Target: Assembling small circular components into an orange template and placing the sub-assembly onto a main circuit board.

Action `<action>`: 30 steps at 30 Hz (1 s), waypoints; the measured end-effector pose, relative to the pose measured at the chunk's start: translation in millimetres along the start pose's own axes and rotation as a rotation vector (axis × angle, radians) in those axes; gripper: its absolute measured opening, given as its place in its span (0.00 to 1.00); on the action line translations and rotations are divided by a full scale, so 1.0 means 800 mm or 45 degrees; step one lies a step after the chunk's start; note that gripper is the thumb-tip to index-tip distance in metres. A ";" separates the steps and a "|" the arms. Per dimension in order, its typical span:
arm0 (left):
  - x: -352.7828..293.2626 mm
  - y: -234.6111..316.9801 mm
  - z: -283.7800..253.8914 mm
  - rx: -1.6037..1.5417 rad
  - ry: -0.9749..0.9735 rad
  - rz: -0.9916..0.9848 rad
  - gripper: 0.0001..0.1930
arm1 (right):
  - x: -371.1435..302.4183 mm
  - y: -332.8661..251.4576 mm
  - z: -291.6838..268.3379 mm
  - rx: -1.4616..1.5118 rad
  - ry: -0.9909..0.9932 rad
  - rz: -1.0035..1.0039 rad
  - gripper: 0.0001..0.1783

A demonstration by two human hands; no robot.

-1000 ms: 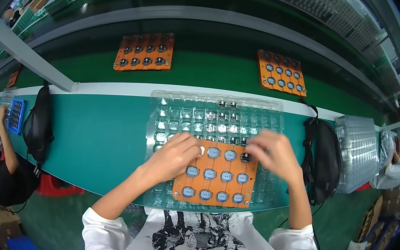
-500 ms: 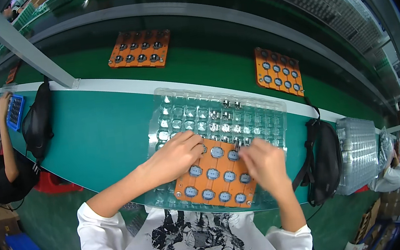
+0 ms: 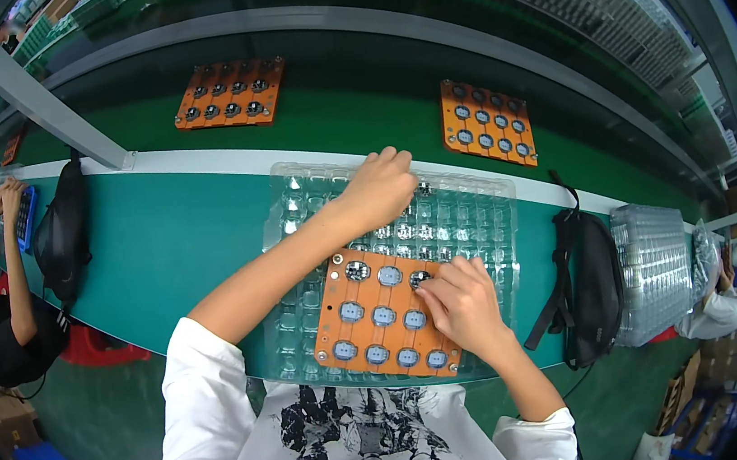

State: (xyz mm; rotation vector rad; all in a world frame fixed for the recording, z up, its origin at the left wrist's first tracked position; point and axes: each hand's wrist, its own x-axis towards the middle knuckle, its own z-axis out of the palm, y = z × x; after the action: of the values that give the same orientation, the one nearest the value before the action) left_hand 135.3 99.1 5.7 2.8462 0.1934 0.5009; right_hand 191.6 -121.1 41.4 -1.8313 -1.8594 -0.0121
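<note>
Teal work surface [image 3: 161,244] with a clear compartment tray [image 3: 480,219], and over its near part lies an orange plate [image 3: 396,298] of round parts. Right hand [image 3: 466,305], fingers bunched, is at a dark round part [image 3: 419,278] in the plate's far row, apparently seating it, grip unclear; left hand [image 3: 382,190] curls over the tray, contents hidden. Next probably calls for careful alignment and light pressing

Green floor [image 3: 112,414], grey post [image 3: 49,100] (slanted)
</note>
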 end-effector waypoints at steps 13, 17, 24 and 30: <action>-0.090 0.120 -0.025 -0.276 -0.056 0.190 0.06 | 0.066 0.158 0.016 -0.158 -0.020 0.124 0.04; -0.087 0.127 -0.016 -0.246 0.043 0.231 0.08 | 0.060 0.147 -0.004 -0.162 0.071 0.088 0.02; -0.077 0.123 -0.007 -0.213 -0.001 0.203 0.09 | -0.044 0.043 -0.071 0.128 -0.016 -0.024 0.06; -0.066 0.146 -0.007 -0.079 0.035 0.230 0.10 | -0.087 0.032 -0.056 0.121 -0.103 -0.067 0.09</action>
State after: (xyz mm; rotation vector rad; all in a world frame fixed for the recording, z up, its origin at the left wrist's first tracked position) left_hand 94.4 -21.1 24.3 2.8113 -0.0740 0.5711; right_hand 227.6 -199.8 45.0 -1.7414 -1.9289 0.1313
